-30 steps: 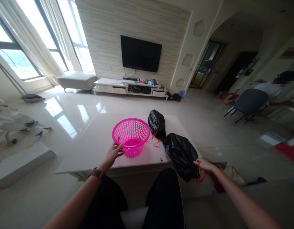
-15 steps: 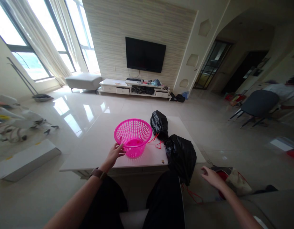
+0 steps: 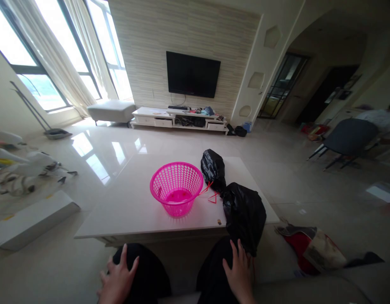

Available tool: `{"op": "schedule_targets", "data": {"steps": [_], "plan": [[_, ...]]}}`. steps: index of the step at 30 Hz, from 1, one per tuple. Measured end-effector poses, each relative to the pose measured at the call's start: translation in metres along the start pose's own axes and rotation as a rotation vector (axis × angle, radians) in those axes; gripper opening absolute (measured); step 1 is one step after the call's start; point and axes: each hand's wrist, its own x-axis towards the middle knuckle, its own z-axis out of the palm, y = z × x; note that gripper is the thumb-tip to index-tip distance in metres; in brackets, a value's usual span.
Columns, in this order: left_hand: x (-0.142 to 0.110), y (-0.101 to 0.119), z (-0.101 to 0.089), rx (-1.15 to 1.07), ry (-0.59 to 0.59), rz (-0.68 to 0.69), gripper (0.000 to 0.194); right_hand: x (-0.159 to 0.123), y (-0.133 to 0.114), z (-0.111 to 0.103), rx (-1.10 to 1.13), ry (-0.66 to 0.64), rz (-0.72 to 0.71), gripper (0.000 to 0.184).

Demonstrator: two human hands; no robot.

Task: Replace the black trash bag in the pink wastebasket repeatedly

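Note:
Both hands rest on my knees in dark trousers, fingers spread. On the left knee lies my left hand (image 3: pixel 118 272), open and holding nothing. My right hand (image 3: pixel 237 267) is open on the right knee, just below a black plastic bag (image 3: pixel 244 211) that bulges over the table's front edge. A second black bag (image 3: pixel 213 168) sits farther back, with red drawstrings between the two. Left of the bags, a pink plastic basket (image 3: pixel 177 209) with latticed sides stands upright on the white table (image 3: pixel 119 211), apart from both hands.
A long white box (image 3: pixel 33 217) lies on the floor at left. Right of the table is a red and beige bag (image 3: pixel 312 249). A TV (image 3: pixel 193 74) hangs above a low white cabinet (image 3: pixel 150 116). At far right, a person is beside a dark chair (image 3: pixel 350 135).
My left hand has moved back from the basket's rim to my left knee. My right hand has come in from the right onto my right knee.

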Motion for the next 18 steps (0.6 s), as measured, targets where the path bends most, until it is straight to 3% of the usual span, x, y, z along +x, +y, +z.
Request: {"op": "schedule_targets", "data": {"steps": [2, 5, 10, 14, 18], "plan": [[-0.019, -0.014, 0.015, 0.107, 0.064, 0.053, 0.085, 0.005, 0.001, -0.005, -0.007, 0.019, -0.043, 0.067], [-0.028, -0.021, 0.022, 0.203, 0.107, 0.15, 0.079, 0.011, 0.006, -0.005, -0.02, 0.054, -0.07, 0.066], [-0.025, -0.008, 0.007, 0.2, 0.121, 0.117, 0.073, 0.018, 0.013, 0.006, -0.021, 0.097, -0.088, 0.066], [-0.031, 0.005, -0.008, 0.125, 0.106, 0.085, 0.079, 0.019, 0.02, 0.01, 0.014, 0.146, -0.105, 0.064], [-0.032, 0.003, -0.011, 0.069, 0.106, 0.088, 0.084, 0.021, 0.03, 0.014, 0.036, 0.172, -0.132, 0.063]]}}
